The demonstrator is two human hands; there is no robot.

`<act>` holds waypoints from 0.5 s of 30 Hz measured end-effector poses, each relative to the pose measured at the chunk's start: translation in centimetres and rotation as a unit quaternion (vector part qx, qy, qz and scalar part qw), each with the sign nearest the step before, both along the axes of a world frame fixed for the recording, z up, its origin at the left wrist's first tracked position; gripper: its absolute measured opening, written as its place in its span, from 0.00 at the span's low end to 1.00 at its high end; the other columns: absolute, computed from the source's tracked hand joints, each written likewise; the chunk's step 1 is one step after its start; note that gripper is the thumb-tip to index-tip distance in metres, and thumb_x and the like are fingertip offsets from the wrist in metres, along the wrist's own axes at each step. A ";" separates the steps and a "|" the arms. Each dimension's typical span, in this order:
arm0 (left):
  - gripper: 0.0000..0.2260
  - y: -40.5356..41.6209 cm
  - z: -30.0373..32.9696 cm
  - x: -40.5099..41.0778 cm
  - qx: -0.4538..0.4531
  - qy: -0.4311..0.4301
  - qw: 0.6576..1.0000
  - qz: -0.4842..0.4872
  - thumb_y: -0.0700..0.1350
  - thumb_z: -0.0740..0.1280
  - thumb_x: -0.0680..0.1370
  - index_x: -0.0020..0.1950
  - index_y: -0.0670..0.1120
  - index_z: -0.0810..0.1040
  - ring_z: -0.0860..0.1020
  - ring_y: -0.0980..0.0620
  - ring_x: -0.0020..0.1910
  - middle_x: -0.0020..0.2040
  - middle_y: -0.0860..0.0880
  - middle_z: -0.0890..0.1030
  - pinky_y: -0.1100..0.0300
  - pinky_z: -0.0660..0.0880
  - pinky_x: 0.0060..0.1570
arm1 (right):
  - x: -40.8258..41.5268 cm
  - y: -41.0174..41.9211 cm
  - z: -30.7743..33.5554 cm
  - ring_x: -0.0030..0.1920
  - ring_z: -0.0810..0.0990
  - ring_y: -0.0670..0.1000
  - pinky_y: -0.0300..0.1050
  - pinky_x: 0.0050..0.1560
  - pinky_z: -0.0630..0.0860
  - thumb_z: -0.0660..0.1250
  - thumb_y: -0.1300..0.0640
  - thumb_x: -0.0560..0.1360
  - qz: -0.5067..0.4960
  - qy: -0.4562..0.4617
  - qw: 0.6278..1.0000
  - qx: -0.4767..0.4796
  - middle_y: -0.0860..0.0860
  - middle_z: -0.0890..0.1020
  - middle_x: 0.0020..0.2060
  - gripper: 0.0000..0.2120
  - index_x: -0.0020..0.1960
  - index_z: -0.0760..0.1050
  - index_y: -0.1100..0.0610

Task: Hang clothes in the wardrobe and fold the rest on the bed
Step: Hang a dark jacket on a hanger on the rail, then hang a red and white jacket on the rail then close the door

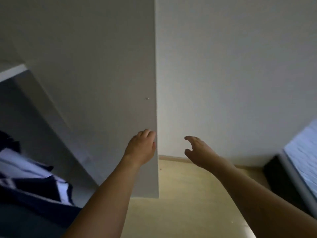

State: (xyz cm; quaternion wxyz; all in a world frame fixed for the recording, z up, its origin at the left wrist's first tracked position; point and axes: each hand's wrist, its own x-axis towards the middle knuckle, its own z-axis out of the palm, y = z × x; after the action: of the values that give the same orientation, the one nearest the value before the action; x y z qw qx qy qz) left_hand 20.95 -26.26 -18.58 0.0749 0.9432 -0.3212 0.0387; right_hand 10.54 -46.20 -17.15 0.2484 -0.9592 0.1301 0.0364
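At the free edge of the open wardrobe door (103, 83): left hand (140, 148), fingers curled round that edge, gripping it near mid-height. Just right of the door, apart from it: right hand (197, 152), holding nothing, fingers relaxed and loosely bent, thumb spread below them, raised before the pale wall (231, 66). Both forearms bare, reaching forward from the lower frame.

Inside the wardrobe, lower left: clothes (30, 177), dark navy and white, hanging or lying there; cannot tell which through the blur. Above them, a white shelf edge (13, 71). On the door's inner face, a small metal fitting (147, 98).

Below the door and hands: light wooden floor (180, 194), with a skirting strip along the wall. At far right: corner of the bed (301, 152), pale bluish cover over a dark base.
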 end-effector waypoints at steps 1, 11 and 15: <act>0.18 -2.6 0.2 -1.0 0.001 -0.011 0.999 -0.042 0.48 0.58 0.80 0.69 0.44 0.68 0.70 0.45 0.64 0.68 0.46 0.71 0.50 0.70 0.60 | -1.9 -2.0 0.2 0.70 0.67 0.52 0.46 0.69 0.63 0.59 0.55 0.78 -0.029 0.000 1.000 -0.009 0.51 0.66 0.72 0.25 0.74 0.60 0.55; 0.21 -30.8 3.7 -19.1 -0.007 -0.056 0.958 -0.282 0.50 0.55 0.81 0.73 0.45 0.64 0.67 0.45 0.68 0.72 0.45 0.67 0.52 0.65 0.66 | -28.5 -22.3 2.7 0.69 0.68 0.55 0.48 0.67 0.65 0.60 0.56 0.76 -0.262 -0.049 0.963 -0.037 0.54 0.67 0.72 0.27 0.74 0.61 0.55; 0.22 -43.0 3.8 -31.2 -0.011 -0.065 0.932 -0.357 0.52 0.56 0.80 0.72 0.45 0.66 0.70 0.44 0.65 0.70 0.44 0.69 0.52 0.67 0.63 | -42.5 -31.0 2.6 0.69 0.67 0.55 0.49 0.68 0.66 0.60 0.55 0.77 -0.353 -0.037 0.934 -0.036 0.54 0.66 0.71 0.26 0.74 0.60 0.54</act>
State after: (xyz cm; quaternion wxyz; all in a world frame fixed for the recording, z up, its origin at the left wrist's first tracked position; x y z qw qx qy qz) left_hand -10.25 -69.25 -14.73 0.0726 0.7609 -0.6405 0.0744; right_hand -32.00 -77.25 -14.54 0.2156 -0.8604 0.4520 -0.0942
